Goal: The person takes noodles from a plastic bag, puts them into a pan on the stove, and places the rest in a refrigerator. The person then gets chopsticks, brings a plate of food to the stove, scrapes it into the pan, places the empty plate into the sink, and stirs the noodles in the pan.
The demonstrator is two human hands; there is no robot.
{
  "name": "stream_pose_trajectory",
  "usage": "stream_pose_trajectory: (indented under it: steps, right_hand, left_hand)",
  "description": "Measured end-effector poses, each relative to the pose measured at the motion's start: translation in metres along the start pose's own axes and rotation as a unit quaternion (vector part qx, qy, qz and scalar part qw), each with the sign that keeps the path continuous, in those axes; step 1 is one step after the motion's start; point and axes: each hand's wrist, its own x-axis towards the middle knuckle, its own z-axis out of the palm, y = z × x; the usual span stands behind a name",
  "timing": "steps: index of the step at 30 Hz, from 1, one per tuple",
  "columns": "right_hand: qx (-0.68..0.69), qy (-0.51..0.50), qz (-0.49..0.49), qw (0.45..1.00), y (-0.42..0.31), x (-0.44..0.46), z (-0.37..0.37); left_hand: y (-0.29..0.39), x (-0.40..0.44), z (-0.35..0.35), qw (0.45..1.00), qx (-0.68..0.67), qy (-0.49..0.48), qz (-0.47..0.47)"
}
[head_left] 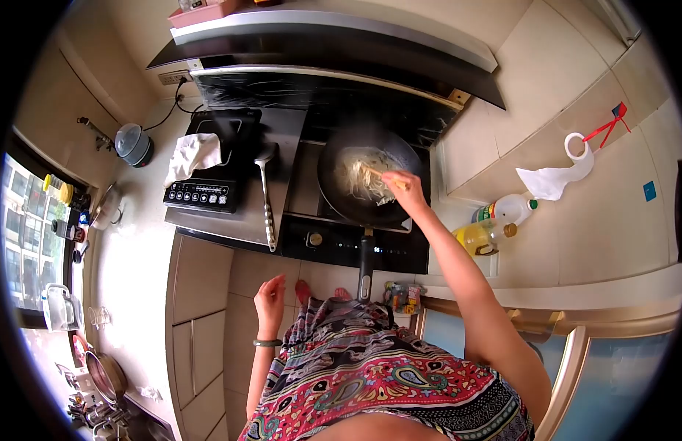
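A dark wok [333,187] sits on the black stove, its long handle [366,268] pointing toward my body. Pale, noodle-like food [366,180] lies in cloudy liquid inside it, with faint steam above. My right hand [405,187] is over the wok's right side, fingers wrapped round wooden chopsticks [370,172] whose tips reach into the food. My left hand [270,295] hangs in front of the counter, left of the wok handle, touching nothing; its fingers are partly curled and apart. A bracelet is on the left wrist.
A metal spatula [266,198] lies left of the wok, beside an induction cooker [201,195] with a white cloth [194,156]. Bottles [482,237] stand right of the stove. A range hood [341,48] hangs above. Pots [106,376] are at the lower left.
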Motion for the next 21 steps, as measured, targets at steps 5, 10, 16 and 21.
stream_pose_trajectory:
  steps: [5, 10, 16, 21]
  right_hand:
    - [-0.063, 0.052, -0.010, 0.997, 0.017, 0.035, -0.006]
    - [-0.020, -0.071, 0.080, 0.994, 0.017, 0.017, -0.005]
    - [-0.059, -0.105, 0.063, 0.991, 0.003, -0.014, -0.022]
    - [-0.037, -0.130, 0.048, 0.990, -0.017, -0.039, -0.037]
  left_hand:
    - [-0.011, -0.004, -0.003, 0.999, -0.027, 0.012, -0.028]
    - [-0.007, -0.003, -0.005, 1.000, -0.020, 0.009, -0.017]
    - [-0.009, 0.002, 0.003, 1.000, -0.018, -0.013, -0.006]
    - [0.000, 0.007, 0.014, 0.999, -0.030, -0.017, 0.020]
